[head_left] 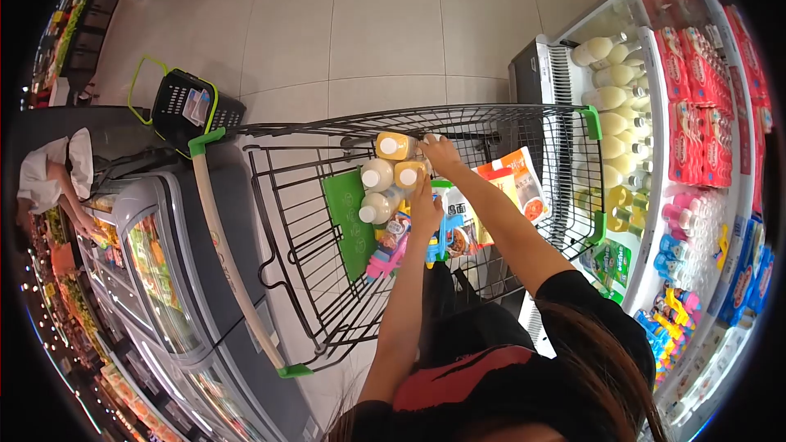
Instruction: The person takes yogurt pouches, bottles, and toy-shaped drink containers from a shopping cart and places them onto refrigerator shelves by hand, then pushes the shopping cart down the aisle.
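Observation:
Several bottles stand together inside the black wire shopping cart (286, 165). My left hand (424, 211) has its fingers closed against a yellow bottle with a pale cap (408, 173). Just above, my right hand (440, 155) is at the right side of another yellow bottle (395, 146), its fingers bent against it; part of the grip is hidden. Two pale bottles with white caps, one of them a white-capped bottle (377, 174), are to the left. Below my hands lie a pink-and-blue pack (390, 250) and an orange-and-white food packet (530, 188).
A green panel (348, 225) is on the cart's left side. To the right, a chilled shelf holds milky bottles (610, 98) and red multipacks (700, 143). A black basket (184, 106) is at the upper left. Beside a freezer (160, 262), another person's hand (84, 225) reaches toward goods.

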Demonstrator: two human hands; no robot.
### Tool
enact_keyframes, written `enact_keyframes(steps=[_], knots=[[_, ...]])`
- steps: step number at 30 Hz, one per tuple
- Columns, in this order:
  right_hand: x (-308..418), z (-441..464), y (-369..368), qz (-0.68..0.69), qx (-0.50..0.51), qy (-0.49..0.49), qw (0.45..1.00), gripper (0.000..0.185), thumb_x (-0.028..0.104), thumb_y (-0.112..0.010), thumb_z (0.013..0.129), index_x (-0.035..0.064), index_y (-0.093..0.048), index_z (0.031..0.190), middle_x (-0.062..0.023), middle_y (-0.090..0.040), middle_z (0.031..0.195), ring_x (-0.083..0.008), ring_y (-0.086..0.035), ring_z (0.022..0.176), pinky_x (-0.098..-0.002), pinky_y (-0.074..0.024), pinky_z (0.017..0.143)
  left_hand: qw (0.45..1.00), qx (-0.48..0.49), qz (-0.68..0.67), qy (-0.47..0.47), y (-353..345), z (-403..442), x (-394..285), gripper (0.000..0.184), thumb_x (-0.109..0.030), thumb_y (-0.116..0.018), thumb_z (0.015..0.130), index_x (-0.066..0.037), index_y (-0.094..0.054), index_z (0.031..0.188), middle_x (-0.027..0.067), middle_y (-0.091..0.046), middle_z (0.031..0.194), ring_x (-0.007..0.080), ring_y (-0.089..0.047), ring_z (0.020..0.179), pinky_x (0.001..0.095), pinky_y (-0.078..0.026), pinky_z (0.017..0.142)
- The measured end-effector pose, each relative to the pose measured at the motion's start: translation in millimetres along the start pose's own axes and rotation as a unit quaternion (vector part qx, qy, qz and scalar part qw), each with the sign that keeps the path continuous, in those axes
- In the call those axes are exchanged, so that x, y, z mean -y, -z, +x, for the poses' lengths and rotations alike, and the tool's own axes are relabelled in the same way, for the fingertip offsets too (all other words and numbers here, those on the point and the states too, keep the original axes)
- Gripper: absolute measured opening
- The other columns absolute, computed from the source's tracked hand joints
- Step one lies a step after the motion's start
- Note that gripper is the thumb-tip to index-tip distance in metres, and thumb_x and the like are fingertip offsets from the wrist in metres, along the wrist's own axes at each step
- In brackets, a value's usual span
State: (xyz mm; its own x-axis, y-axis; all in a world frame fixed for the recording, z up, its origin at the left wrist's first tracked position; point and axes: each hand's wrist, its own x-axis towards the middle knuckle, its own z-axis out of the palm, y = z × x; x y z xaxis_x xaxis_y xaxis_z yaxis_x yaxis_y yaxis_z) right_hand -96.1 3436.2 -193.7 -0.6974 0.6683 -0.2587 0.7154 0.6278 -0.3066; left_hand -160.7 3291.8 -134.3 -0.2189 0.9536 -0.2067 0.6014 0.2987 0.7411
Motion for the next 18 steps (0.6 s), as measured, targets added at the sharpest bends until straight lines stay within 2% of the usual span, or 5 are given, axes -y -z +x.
enact_keyframes(steps=[2,5,9,14,18], knots=[[-3,-13,6,0.031,-0.035,-0.028,0.999,0.041,0.003,-0.067,0.076,0.0118,-0.059,0.116,-0.0154,-0.057,0.114,-0.0377,-0.062,0.098,-0.0451,-0.0537,0.081,1.000,-0.009,-0.003,-0.011,1,2,1,0.060,-0.001,-0.064,0.083,0.010,-0.042,0.137,0.0269,-0.032,0.151,0.0416,-0.043,0.131,0.0450,-0.038,0.106],[-14,-40,35,0.111,-0.105,-0.058,0.987,0.042,0.003,-0.067,0.074,0.0096,-0.059,0.115,-0.0182,-0.056,0.112,-0.0399,-0.061,0.097,-0.0472,-0.0526,0.081,0.989,0.007,-0.115,0.095,10,1,-4,0.056,-0.009,-0.061,0.090,0.001,-0.042,0.142,0.0251,-0.045,0.142,0.0314,-0.055,0.120,0.0339,-0.044,0.100],[-9,-101,145,0.294,-0.188,-0.057,0.935,0.033,0.011,-0.071,0.077,0.0031,-0.062,0.108,-0.0190,-0.062,0.097,-0.0363,-0.065,0.080,-0.0429,-0.0536,0.074,0.956,0.014,-0.253,0.150,53,-4,-49,0.056,-0.017,-0.060,0.094,-0.003,-0.042,0.145,0.0202,-0.044,0.145,0.0303,-0.054,0.121,0.0326,-0.043,0.100],[3,-177,268,0.393,-0.204,-0.091,0.892,0.030,0.022,-0.068,0.086,-0.0006,-0.065,0.106,-0.0105,-0.064,0.073,-0.0158,-0.060,0.065,-0.0330,-0.0488,0.062,0.832,0.067,-0.516,0.192,110,-16,-129,0.067,-0.041,-0.054,0.100,-0.012,-0.026,0.154,0.0118,-0.039,0.149,0.0310,-0.046,0.131,0.0500,-0.040,0.104],[17,-226,329,0.436,-0.196,-0.145,0.866,0.032,0.027,-0.068,0.088,-0.0014,-0.066,0.103,-0.0043,-0.060,0.066,-0.0098,-0.053,0.060,-0.0282,-0.0427,0.056,0.749,0.219,-0.623,0.059,119,-33,-157,0.067,-0.041,-0.053,0.100,-0.015,-0.023,0.153,0.0126,-0.039,0.148,0.0329,-0.046,0.132,0.0550,-0.044,0.100]])
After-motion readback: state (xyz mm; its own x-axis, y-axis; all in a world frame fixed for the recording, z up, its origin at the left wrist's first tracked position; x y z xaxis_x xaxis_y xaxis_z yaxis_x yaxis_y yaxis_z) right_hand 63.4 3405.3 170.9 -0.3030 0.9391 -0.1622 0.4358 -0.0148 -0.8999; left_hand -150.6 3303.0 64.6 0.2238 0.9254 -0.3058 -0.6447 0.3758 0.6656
